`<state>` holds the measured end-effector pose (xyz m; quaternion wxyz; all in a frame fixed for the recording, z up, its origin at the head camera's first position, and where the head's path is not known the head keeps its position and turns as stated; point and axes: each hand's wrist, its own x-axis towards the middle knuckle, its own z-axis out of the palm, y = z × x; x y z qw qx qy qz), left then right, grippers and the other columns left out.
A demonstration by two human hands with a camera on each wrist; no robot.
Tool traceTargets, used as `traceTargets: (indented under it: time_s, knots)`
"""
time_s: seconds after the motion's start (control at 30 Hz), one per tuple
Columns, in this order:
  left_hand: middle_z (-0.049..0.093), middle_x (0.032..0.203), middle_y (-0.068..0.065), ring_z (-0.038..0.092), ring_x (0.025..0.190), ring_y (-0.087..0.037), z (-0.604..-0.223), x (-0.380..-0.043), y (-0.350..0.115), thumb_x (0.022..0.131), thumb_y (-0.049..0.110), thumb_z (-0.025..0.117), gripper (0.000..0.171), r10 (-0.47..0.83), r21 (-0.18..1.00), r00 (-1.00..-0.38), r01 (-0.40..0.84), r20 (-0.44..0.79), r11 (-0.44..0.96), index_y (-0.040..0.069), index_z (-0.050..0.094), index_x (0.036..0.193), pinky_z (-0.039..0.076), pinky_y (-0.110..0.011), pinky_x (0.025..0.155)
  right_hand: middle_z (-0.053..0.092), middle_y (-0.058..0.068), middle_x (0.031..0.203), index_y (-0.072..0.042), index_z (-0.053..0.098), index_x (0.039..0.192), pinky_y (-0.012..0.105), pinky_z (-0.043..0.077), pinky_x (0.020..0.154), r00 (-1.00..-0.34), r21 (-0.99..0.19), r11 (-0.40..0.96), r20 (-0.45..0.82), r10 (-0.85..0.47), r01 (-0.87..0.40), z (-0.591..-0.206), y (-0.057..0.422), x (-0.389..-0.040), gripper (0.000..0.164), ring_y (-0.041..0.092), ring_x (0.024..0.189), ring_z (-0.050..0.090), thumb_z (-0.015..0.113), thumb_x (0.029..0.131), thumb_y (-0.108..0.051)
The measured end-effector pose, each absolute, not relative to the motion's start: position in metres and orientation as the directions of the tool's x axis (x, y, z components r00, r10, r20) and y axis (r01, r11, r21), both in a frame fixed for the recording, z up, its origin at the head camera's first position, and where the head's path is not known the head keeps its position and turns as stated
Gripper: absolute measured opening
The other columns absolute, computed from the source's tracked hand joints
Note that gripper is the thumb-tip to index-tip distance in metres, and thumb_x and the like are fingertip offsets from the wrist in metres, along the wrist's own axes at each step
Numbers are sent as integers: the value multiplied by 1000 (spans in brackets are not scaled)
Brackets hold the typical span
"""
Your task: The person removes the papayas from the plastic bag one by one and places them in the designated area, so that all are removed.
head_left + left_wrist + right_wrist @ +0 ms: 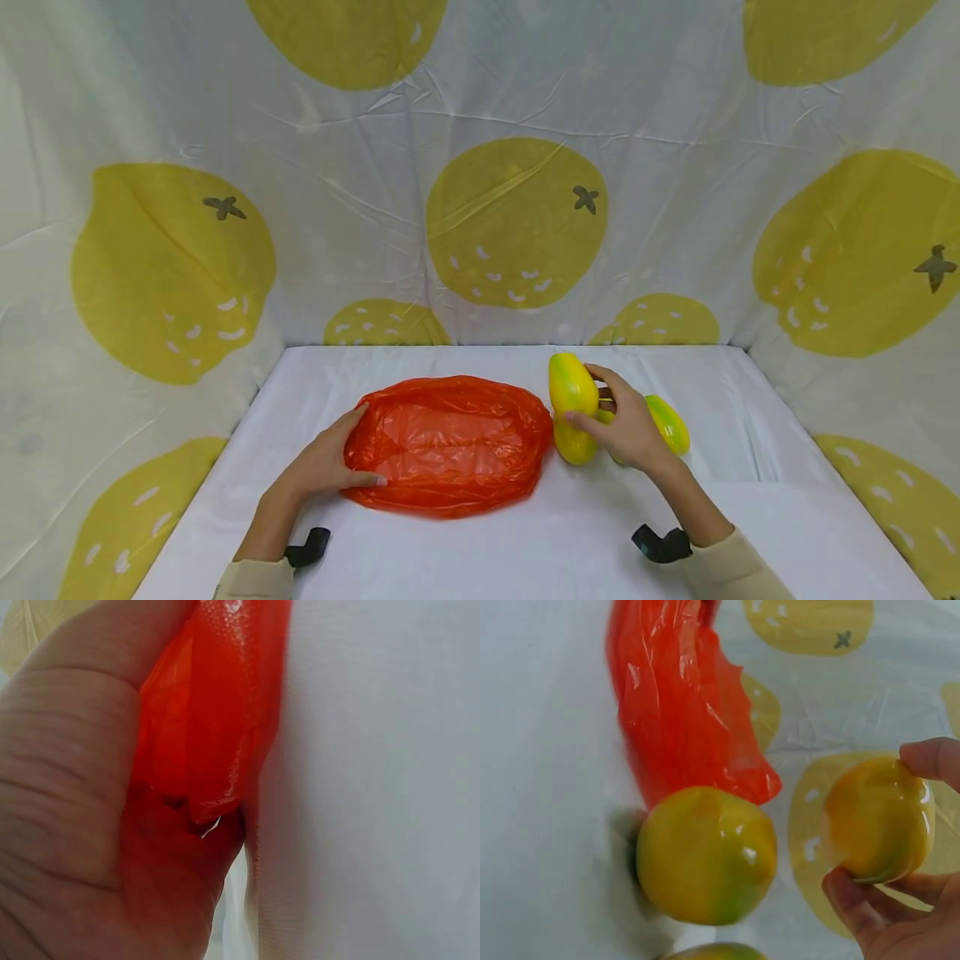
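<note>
A red plastic bag (pixel 450 446) lies on the table with its wide mouth facing up. At its left end my left hand (pixel 330 458) holds the rim, thumb on the near side and fingers at the far side; the left wrist view shows the thin red film (pixel 225 712) between thumb and fingers. My right hand (pixel 626 421) grips a glossy yellow-green mango (pixel 879 817), raised just right of the bag. Below it a second mango (pixel 576 446) rests on the table beside the bag's right end. Another mango (pixel 669 423) lies behind the right wrist, and one more is mostly hidden by the hand.
White cloth covers the table (pixel 480 550). Lemon-printed fabric (pixel 517 225) hangs along the back and both sides. A black wrist mount (pixel 662 543) sits at the right wrist, and another (pixel 309 547) at the left.
</note>
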<state>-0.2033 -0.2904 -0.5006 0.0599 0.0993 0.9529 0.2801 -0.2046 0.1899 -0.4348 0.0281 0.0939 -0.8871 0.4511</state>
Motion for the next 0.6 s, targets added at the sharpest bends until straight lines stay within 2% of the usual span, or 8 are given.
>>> traceTargets:
  time_s: [0.6]
  knots:
    - [42,161,-16,43,144,-42,-503,-207,-294,65,62,90,125,226,571,-974,174,-20,802,12,29,162,51,-64,104,55,18,143,-12,39,156,54,58,98,-977,-747,631,176,-117,-210,-446,246,-204,81,37,117,65,77,92,-42]
